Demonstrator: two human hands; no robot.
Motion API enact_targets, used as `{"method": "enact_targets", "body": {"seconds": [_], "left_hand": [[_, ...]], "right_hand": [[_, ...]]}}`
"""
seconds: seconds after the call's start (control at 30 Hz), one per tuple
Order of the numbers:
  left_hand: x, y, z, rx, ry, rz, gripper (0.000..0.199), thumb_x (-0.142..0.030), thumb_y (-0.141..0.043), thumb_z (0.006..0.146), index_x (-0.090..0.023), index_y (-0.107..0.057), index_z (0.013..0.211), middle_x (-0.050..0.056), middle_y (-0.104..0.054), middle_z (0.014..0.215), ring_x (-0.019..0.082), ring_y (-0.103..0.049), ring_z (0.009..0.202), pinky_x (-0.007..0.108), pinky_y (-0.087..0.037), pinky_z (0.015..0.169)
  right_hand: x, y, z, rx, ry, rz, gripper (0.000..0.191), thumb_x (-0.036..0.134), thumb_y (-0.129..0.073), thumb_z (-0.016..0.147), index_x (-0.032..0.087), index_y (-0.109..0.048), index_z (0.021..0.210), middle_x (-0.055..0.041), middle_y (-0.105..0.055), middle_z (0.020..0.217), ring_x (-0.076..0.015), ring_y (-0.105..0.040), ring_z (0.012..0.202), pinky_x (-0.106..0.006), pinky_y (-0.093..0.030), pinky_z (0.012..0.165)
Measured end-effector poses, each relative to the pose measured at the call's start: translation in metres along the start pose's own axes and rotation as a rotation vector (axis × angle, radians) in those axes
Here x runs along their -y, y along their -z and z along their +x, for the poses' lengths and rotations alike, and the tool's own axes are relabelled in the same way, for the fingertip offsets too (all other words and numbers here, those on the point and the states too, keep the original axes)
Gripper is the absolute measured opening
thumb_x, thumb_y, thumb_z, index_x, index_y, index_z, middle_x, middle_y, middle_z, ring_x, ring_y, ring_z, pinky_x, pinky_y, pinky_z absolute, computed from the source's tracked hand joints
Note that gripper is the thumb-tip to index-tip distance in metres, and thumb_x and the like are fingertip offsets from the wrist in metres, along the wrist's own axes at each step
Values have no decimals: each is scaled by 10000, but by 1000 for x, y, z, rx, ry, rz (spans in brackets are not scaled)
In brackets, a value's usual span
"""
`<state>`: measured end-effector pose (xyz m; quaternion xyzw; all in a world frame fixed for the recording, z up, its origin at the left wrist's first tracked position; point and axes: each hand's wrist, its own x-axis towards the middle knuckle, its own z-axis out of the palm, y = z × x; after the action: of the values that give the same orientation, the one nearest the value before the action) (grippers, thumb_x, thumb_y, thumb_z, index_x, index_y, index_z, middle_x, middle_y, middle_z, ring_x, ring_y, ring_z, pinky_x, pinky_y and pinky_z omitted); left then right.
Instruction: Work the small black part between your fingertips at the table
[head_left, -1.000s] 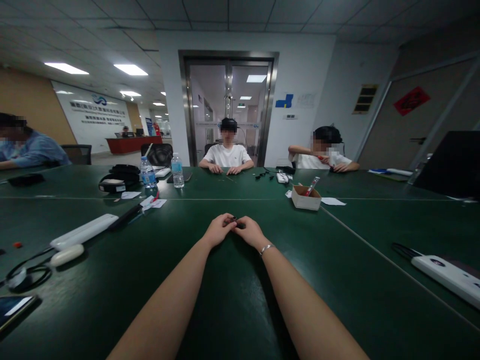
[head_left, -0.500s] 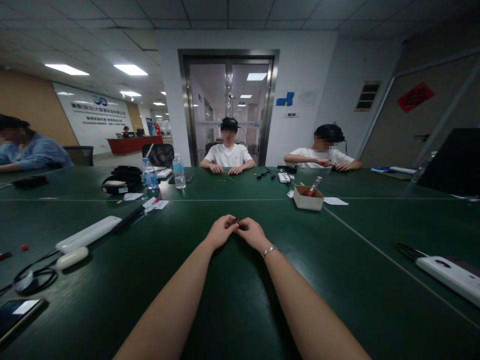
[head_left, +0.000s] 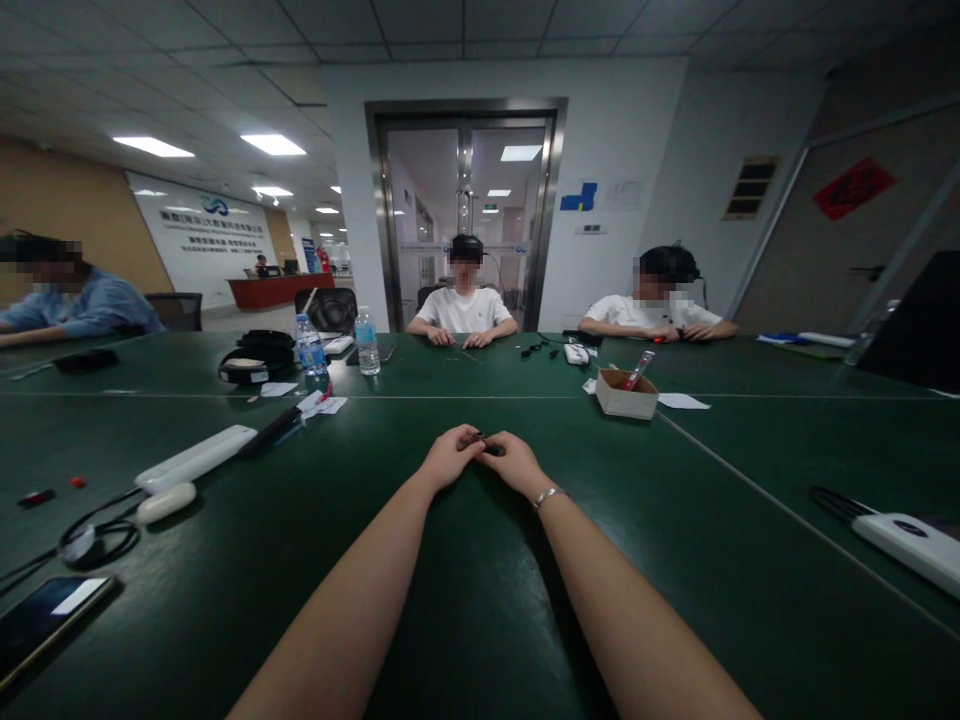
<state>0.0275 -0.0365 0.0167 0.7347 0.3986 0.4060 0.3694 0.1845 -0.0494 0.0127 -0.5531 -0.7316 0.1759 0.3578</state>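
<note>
In the head view my left hand (head_left: pixel 451 457) and my right hand (head_left: pixel 516 463) meet above the green table (head_left: pixel 480 580), fingertips together. Between them shows a small dark object (head_left: pixel 481 436), too little and too covered by the fingers to name. Both hands are closed in a pinch around it, thumbs toward me. A silver bracelet (head_left: pixel 551 496) circles my right wrist.
Beyond my hands stands a small open box (head_left: pixel 627 402) with a tube-like item in it. Two water bottles (head_left: pixel 367 342) are farther left. A white bar-shaped device (head_left: pixel 196 458), cables and a phone (head_left: pixel 56 622) lie left. Three people sit around the table.
My view has turned slightly left, so the surroundings sit farther right. My hands stay joined at the dark object. The person at right has lowered their hands a little.
</note>
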Motion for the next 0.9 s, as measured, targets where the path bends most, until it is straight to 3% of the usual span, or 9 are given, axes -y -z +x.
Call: {"method": "enact_targets", "body": {"seconds": [0.3, 0.6, 0.9], "left_hand": [[8, -1, 4, -17, -22, 6, 220, -305, -566, 764, -173, -580, 940, 35, -624, 838, 141, -581, 738, 277, -468, 716], [12, 1, 7, -40, -40, 41, 187, -233, -515, 792, -174, -589, 953, 62, -609, 943, 164, -570, 871, 313, -451, 822], [0, 1, 4, -16, -43, 99, 190, -215, -476, 808, -192, -615, 936, 56, -596, 980, 173, -544, 923, 314, -433, 862]], "right_hand": [[0, 0, 2, 12, 25, -18, 173, 289, -656, 758, 166, -690, 876, -48, -608, 864, -167, -563, 755, -253, -423, 673], [0, -4, 4, 0, 41, -43, 221, 239, -653, 756, 188, -669, 971, -42, -601, 898, -173, -562, 804, -254, -415, 700], [2, -2, 3, -4, -9, -49, 176, 286, -683, 729, 163, -654, 852, -37, -601, 859, -167, -560, 765, -252, -411, 682]]}}
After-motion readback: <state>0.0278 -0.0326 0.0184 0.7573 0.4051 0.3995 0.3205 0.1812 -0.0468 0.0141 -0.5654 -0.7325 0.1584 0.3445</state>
